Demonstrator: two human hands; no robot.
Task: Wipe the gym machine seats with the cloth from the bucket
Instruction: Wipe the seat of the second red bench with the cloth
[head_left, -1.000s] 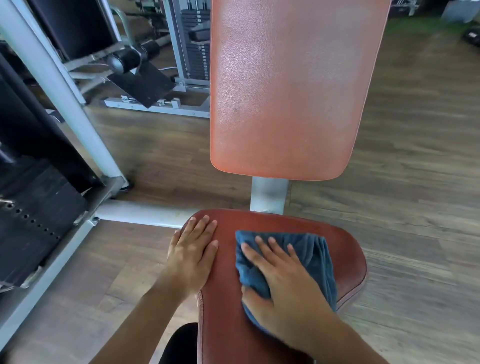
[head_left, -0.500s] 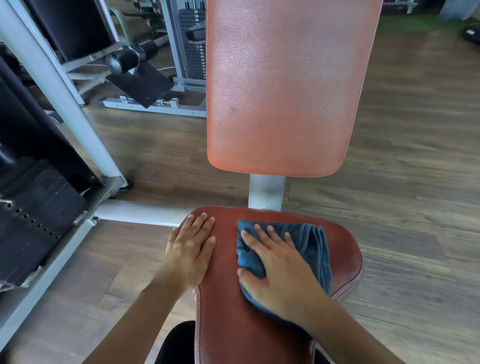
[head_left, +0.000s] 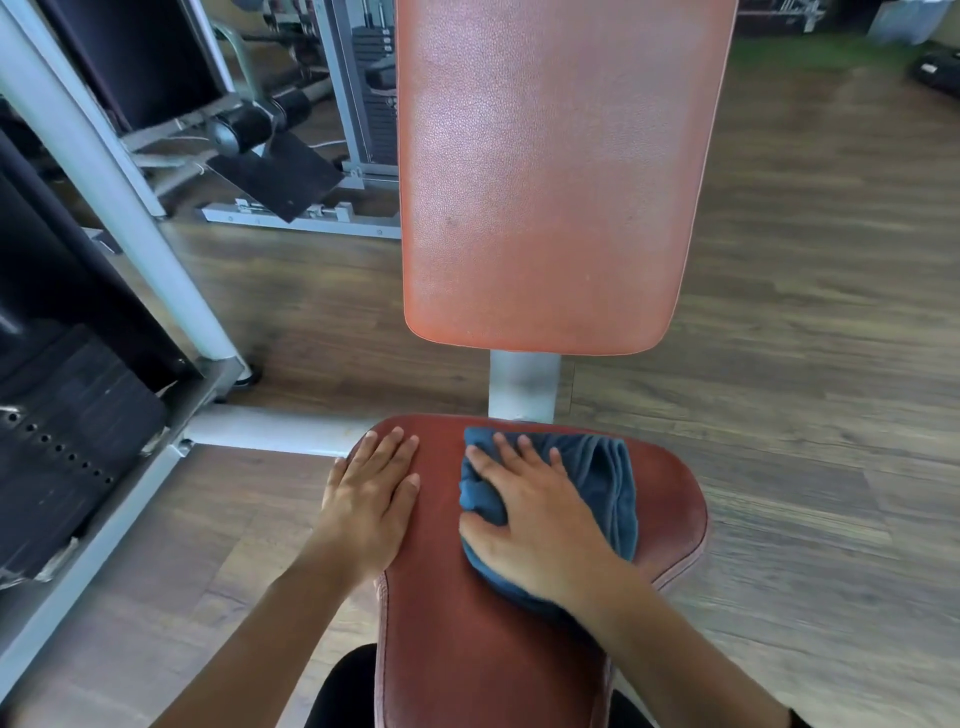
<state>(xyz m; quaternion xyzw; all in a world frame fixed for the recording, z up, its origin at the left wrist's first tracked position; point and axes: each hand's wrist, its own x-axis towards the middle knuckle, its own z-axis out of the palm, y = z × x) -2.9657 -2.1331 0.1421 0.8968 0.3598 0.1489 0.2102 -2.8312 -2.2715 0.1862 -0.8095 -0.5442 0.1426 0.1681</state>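
A red-brown padded seat (head_left: 447, 597) fills the lower middle of the head view, with its upright orange-red backrest (head_left: 545, 182) behind it. A folded blue cloth (head_left: 608, 478) lies on the far part of the seat. My right hand (head_left: 535, 514) presses flat on the cloth with fingers spread, the thumb at the cloth's left edge. My left hand (head_left: 371, 493) rests flat on the seat's far left corner, fingers straight. No bucket is in view.
A grey steel post (head_left: 524, 387) joins seat and backrest. A grey machine frame (head_left: 104, 171) slants along the left beside a black weight stack (head_left: 57, 447). More gym machines (head_left: 291, 140) stand at the back left. Wooden floor (head_left: 805, 338) spreads to the right.
My right hand has slid the cloth away from me toward the seat's far edge. My left hand has stayed on the left corner.
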